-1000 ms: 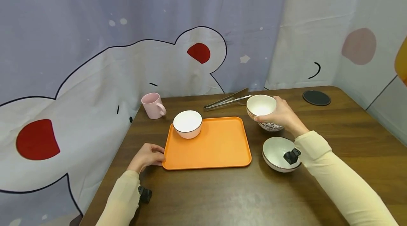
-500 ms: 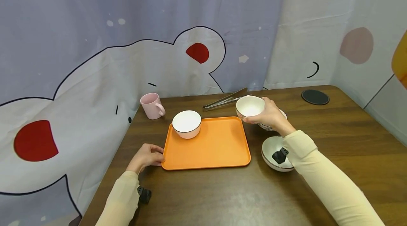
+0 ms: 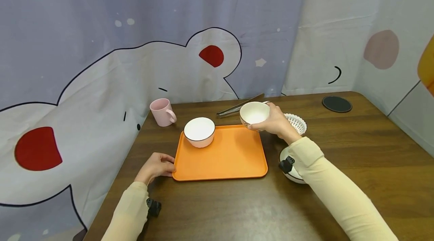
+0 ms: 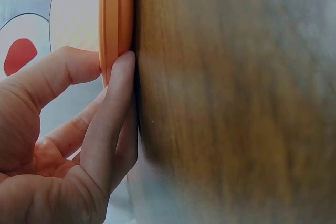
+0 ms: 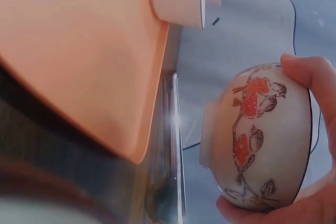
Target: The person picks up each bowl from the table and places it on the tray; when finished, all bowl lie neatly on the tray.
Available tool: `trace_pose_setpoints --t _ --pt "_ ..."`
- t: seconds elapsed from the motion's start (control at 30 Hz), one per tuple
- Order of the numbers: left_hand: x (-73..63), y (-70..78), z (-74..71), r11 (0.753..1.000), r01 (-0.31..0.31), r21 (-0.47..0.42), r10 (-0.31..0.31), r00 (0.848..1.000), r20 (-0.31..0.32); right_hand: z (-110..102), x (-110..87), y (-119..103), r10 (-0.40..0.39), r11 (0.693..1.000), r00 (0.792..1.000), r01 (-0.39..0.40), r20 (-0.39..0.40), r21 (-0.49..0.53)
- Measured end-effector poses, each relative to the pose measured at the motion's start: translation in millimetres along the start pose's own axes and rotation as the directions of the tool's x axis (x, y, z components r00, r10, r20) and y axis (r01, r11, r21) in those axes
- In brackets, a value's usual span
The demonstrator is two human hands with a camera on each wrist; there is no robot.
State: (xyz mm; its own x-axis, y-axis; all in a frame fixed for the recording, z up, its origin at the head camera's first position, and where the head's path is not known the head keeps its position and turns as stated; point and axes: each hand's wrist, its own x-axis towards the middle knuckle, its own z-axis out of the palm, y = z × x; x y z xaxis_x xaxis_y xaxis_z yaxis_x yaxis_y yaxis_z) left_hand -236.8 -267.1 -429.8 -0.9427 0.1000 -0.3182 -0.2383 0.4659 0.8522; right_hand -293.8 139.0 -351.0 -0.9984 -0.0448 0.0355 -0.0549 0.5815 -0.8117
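Observation:
My left hand (image 3: pixel 157 167) pinches the left front corner of an orange tray (image 3: pixel 230 160), thumb and fingers on its rim in the left wrist view. On the tray's back left corner stands a pink-sided bowl (image 3: pixel 200 132), white inside with a dark rim. With thumb and fingers at its rim, my right hand (image 3: pixel 278 123) holds a white bowl (image 3: pixel 253 113) above the tray's back right corner. Red birds on a branch decorate that bowl (image 5: pixel 262 140) in the right wrist view; it is held clear of the tray.
Right of the tray, my right forearm partly hides another dark-rimmed bowl (image 3: pixel 294 176). A white dish with a lattice-like rim (image 3: pixel 297 123) is behind my right hand. Metal tongs (image 3: pixel 237 109) lie behind the tray, a pink mug (image 3: pixel 162 113) back left, a black round mat (image 3: pixel 337 104) back right.
My right hand has carried the bird bowl leftward, from above the lattice-rimmed dish to over the tray's corner. That dish now shows more. My left hand and the tray have stayed put.

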Motion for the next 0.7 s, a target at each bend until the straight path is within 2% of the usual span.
trace_pose_setpoints --t 0.33,0.7 --pt "-0.4 0.3 -0.6 1.000 -0.001 -0.003 0.001 1.000 0.003 15 4.6 -7 -0.003 1.000 1.000 0.004 0.007 -0.005" --pt "0.1 0.2 -0.2 1.000 -0.003 0.000 0.003 1.000 -0.001 36 5.9 -11 0.033 0.999 0.999 -0.033 0.007 -0.009"
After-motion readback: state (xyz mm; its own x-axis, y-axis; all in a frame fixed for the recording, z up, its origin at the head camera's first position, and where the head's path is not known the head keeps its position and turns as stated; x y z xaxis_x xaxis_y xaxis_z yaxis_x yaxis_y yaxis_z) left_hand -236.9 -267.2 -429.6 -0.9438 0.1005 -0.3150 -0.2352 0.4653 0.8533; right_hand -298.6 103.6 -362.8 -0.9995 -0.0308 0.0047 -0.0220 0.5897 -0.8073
